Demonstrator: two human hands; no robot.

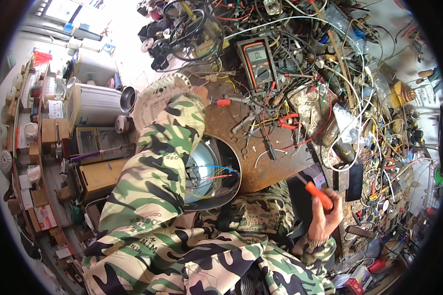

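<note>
My camouflage-sleeved left arm reaches over an opened round appliance (202, 157), whose metal interior shows blue, red and yellow wires. My left hand (199, 92) is beside a pale round slotted plastic piece (150, 103); its fingers are mostly hidden by the sleeve. Near it on the rusty brown worktop (266, 172) lies a red-handled tool (223, 102). My right hand (326, 216) is closed on an orange-handled screwdriver (319, 195) at the lower right, its shaft pointing up and left, off the worktop's edge.
A multimeter (256, 63), red pliers (288, 119) and other tools lie among tangled cables (339, 73) along the back and right. A dark flat rectangular object (354, 182) is right of the screwdriver. Shelves (39, 187) and white appliances (91, 108) stand at the left.
</note>
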